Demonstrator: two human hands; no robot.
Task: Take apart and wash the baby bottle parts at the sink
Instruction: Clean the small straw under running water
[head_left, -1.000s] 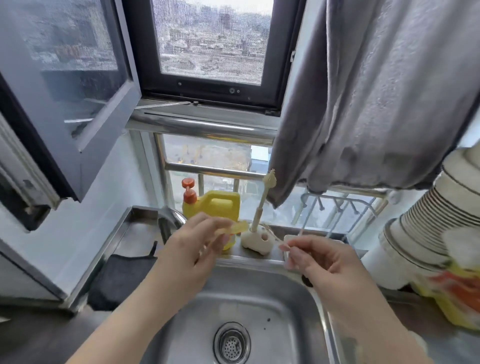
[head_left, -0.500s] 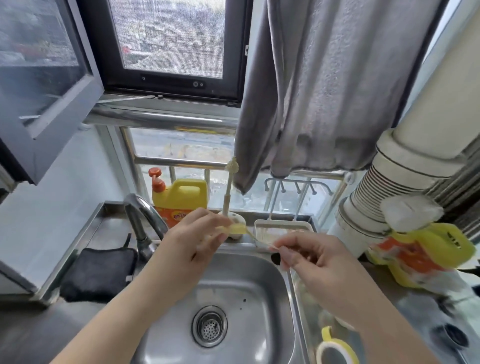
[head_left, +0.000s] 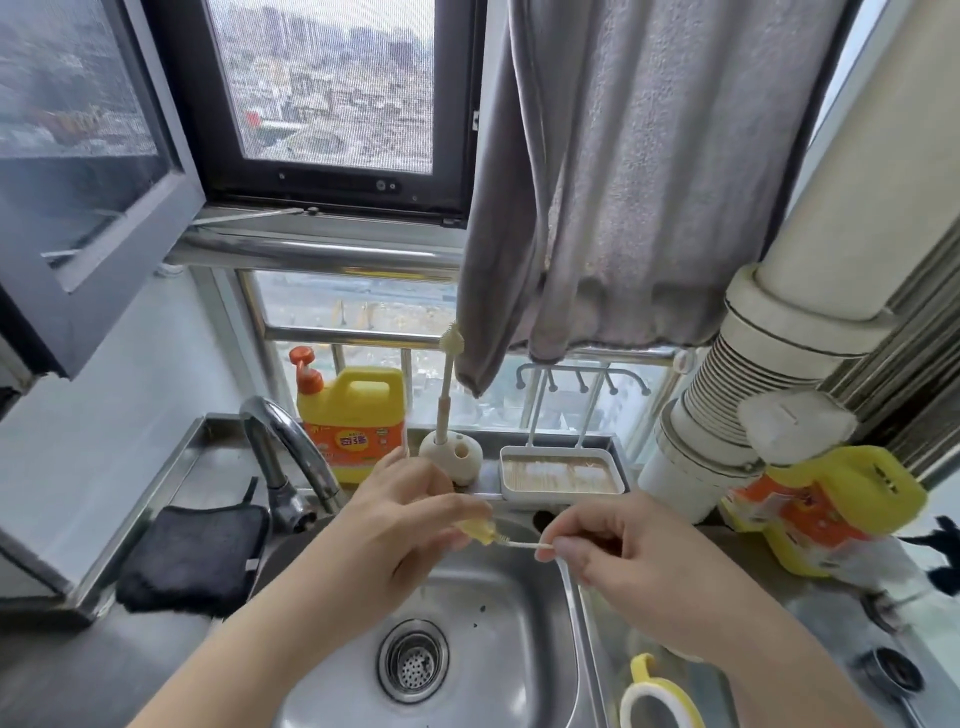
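Both forearms enter from the bottom of the frame and meet at centre, above the back rim of the sink (head_left: 569, 613). The left hand (head_left: 400, 525) pinches a small yellow bottle part (head_left: 475, 531) between thumb and curled fingers. The right hand (head_left: 618, 545) pinches the stem of a thin brush (head_left: 519, 543), whose tip touches the part. The faucet (head_left: 291, 447) stands just left of the left hand; a white tray (head_left: 563, 496) lies just behind the hands. Below them the sink basin with its drain strainer (head_left: 413, 660) lies open.
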